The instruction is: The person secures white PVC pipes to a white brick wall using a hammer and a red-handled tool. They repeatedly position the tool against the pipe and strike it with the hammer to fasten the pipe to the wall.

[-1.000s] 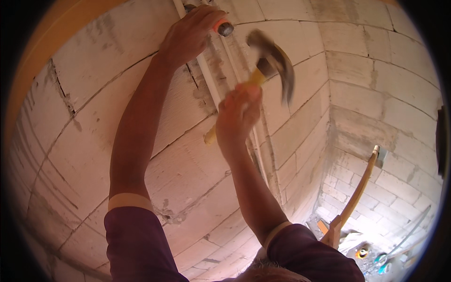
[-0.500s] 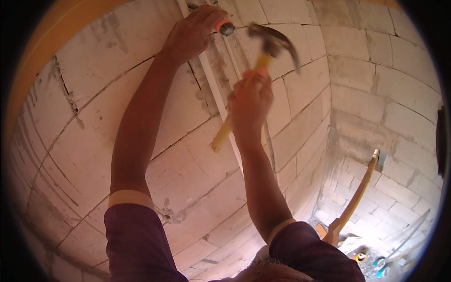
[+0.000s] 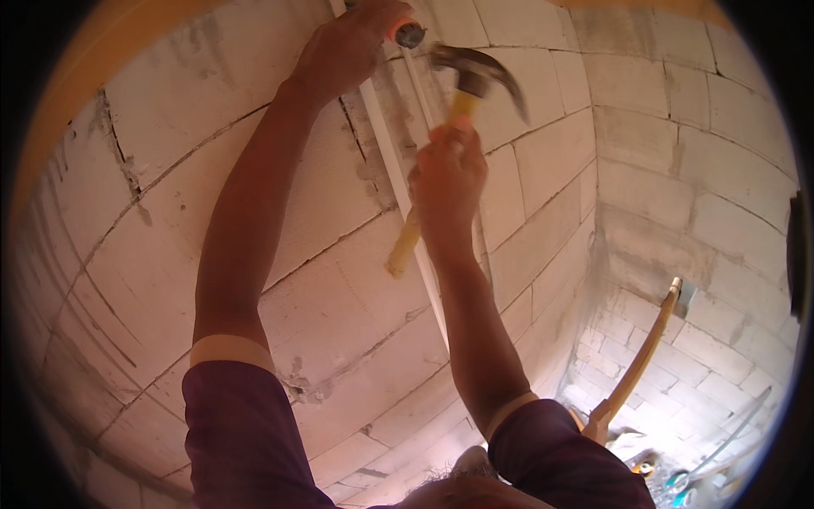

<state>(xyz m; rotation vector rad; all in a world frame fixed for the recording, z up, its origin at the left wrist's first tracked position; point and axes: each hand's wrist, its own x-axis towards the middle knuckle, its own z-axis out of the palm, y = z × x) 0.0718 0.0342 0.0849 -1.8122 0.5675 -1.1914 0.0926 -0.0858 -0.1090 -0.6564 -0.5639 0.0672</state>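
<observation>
My left hand (image 3: 352,51) is raised at the top of the view, closed around an orange-handled chisel (image 3: 410,34). Only its orange collar and dark round butt show; the blade end is hidden by the hand. A yellow-handled claw hammer (image 3: 471,75) is in my right hand (image 3: 449,182), fingers wrapped about the handle. The hammer's striking face points left, a short gap from the chisel's butt, while the curved claw points right. Both hands are in front of a pale block wall (image 3: 229,153), beside a long white strip (image 3: 386,140) running down it.
Another block wall (image 3: 661,195) meets this one at a corner on the right. A wooden post (image 3: 640,360) slants up at lower right. Blurred items, some turquoise (image 3: 678,483), lie below it. An orange-brown edge (image 3: 64,110) curves along the upper left.
The hammer head has moved slightly left, closer to the chisel's butt. My left hand and the chisel sit slightly higher in the view. Both grips stay the same.
</observation>
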